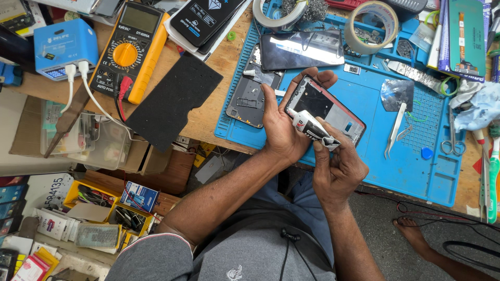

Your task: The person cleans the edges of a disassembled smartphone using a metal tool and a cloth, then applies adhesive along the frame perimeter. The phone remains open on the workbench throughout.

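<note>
My left hand [284,127] grips a black phone frame with a red rim [328,106] by its near end, holding it tilted over the blue work mat [364,156]. My right hand [338,166] pinches a small crumpled glue tube [312,127], white with a black and red label. The tube's nozzle rests against the frame's lower left edge, beside my left thumb. A second opened phone body [250,96] lies flat on the mat just left of my left hand.
A dark phone screen [302,49] lies at the mat's back. White tweezers [394,130], a foil piece [397,93], tape rolls [372,26] and scissors [453,140] sit to the right. A yellow multimeter [130,49], black foam pad [174,101] and blue charger box [65,47] occupy the left.
</note>
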